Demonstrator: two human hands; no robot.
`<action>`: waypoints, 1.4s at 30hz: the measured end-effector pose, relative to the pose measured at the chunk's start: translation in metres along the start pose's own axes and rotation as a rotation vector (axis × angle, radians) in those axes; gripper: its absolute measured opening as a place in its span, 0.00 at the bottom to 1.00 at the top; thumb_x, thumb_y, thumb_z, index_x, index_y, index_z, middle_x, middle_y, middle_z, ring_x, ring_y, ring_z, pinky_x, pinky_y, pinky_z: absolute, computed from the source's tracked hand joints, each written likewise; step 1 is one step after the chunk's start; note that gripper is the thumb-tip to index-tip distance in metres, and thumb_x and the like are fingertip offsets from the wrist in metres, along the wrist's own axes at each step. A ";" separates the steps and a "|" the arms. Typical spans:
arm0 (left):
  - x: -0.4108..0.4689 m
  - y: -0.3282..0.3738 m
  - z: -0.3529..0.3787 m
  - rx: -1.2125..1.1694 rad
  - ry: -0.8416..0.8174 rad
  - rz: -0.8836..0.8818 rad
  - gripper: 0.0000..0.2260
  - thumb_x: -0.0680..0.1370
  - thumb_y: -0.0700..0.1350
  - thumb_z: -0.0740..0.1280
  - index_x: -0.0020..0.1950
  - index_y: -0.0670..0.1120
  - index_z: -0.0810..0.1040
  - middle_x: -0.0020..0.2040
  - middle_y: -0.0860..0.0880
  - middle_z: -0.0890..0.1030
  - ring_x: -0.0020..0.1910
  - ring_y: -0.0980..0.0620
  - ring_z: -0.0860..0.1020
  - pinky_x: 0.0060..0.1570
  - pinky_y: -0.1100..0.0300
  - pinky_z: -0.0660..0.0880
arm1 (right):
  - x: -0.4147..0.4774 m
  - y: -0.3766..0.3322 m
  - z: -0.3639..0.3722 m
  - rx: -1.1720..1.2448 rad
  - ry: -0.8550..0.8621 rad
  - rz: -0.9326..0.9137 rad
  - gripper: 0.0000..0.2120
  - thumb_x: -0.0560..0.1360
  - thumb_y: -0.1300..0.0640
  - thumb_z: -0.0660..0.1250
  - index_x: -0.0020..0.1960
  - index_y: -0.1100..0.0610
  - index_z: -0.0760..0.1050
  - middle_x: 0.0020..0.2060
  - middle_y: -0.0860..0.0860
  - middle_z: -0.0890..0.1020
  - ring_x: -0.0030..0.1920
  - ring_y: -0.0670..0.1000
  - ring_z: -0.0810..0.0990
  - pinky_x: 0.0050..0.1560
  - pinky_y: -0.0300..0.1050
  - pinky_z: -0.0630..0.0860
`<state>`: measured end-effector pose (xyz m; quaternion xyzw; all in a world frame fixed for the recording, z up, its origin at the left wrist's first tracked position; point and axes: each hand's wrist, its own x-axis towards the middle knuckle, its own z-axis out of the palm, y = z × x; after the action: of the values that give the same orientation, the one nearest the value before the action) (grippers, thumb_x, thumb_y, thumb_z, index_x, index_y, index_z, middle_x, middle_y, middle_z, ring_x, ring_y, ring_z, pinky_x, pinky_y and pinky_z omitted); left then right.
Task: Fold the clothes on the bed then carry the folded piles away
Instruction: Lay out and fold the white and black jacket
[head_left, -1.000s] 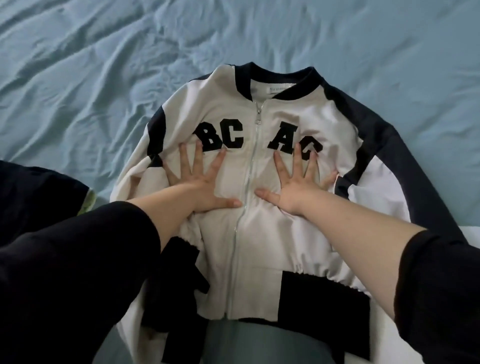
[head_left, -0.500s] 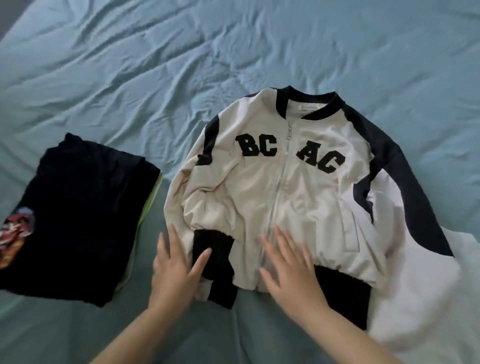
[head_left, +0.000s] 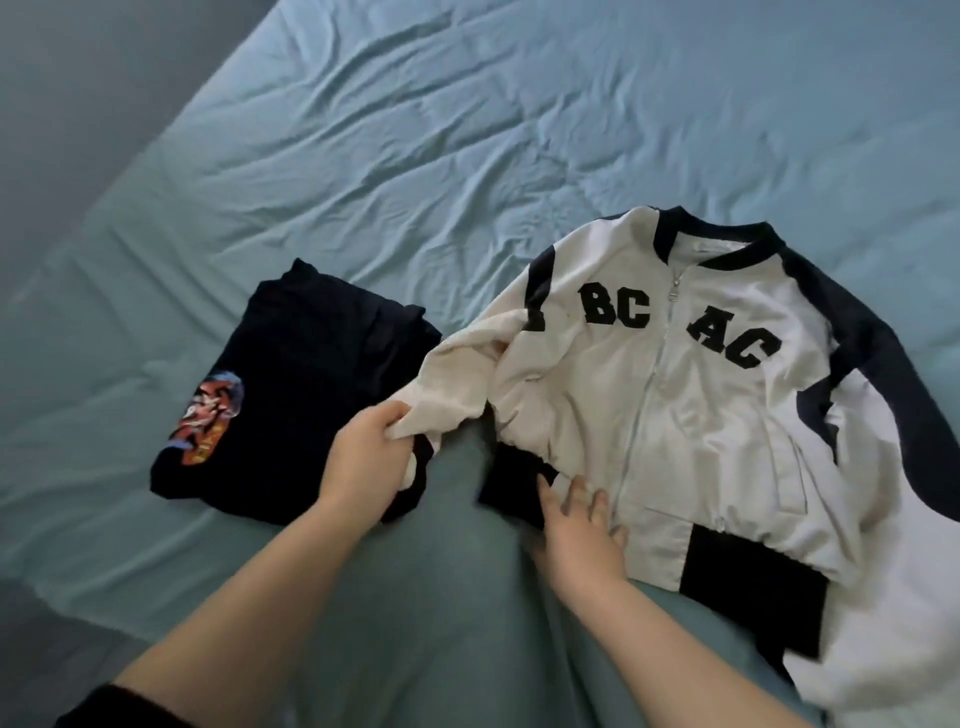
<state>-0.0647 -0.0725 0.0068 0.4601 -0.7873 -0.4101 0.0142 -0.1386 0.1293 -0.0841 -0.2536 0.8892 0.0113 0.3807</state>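
Left hand (head_left: 370, 462): closed in a fist around the cuff end of the jacket's near sleeve (head_left: 457, 379), which is lifted and drawn out toward the dark pile.
Right hand (head_left: 582, 530): laid flat with fingers loosely spread, pressed on the dark hem band at the jacket's lower corner; nothing is pinched.
Jacket (head_left: 691, 395): spread face up on the bed, zip closed, collar away from the person, hem nearest; the far sleeve is lying out along the right side.
Dark pile (head_left: 291, 389): a folded dark garment with a coloured print, set just beside the jacket on the left; the gripped cuff is held over its near corner.
Bed (head_left: 415, 156): covered by a wrinkled blue sheet, bare beyond the two garments.
Handling: the jacket is judged light, soft and limp, with a smooth shell that may slide over the sheet; the ribbed cuffs, hem and collar are thicker and should give the surest hold. A sleeve is best taken at the cuff and laid across the chest while the body is pinned near the hem.
Change from half a second ago: both hands were then flat and open at the hem, the left one on the sheet beside the jacket; the left has since been closed on the sleeve, which is pulled outward, and the right is shifted toward the hem corner. The view is swung left, so the jacket is seen further right.
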 end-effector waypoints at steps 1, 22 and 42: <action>0.006 0.004 -0.021 0.137 0.085 0.068 0.11 0.74 0.42 0.61 0.37 0.56 0.78 0.35 0.53 0.75 0.34 0.53 0.74 0.34 0.59 0.67 | -0.001 -0.006 -0.004 -0.017 -0.009 0.012 0.36 0.79 0.45 0.59 0.78 0.43 0.39 0.78 0.56 0.46 0.77 0.61 0.48 0.71 0.62 0.56; 0.021 -0.026 0.116 -0.262 -0.344 -0.279 0.29 0.75 0.42 0.71 0.73 0.42 0.64 0.69 0.44 0.72 0.66 0.47 0.72 0.64 0.58 0.69 | -0.008 0.075 0.028 2.466 0.290 0.776 0.08 0.77 0.57 0.67 0.56 0.56 0.75 0.55 0.53 0.82 0.64 0.51 0.76 0.68 0.46 0.69; -0.085 -0.122 0.056 -0.143 -0.234 -0.604 0.25 0.73 0.53 0.72 0.63 0.41 0.72 0.58 0.43 0.78 0.55 0.45 0.77 0.55 0.55 0.75 | -0.120 0.044 0.114 2.074 0.006 0.947 0.12 0.77 0.55 0.66 0.59 0.58 0.74 0.56 0.55 0.80 0.48 0.52 0.81 0.40 0.43 0.72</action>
<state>0.0490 -0.0036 -0.0806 0.6204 -0.5808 -0.5001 -0.1665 -0.0121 0.2451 -0.0904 0.5442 0.4773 -0.5873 0.3622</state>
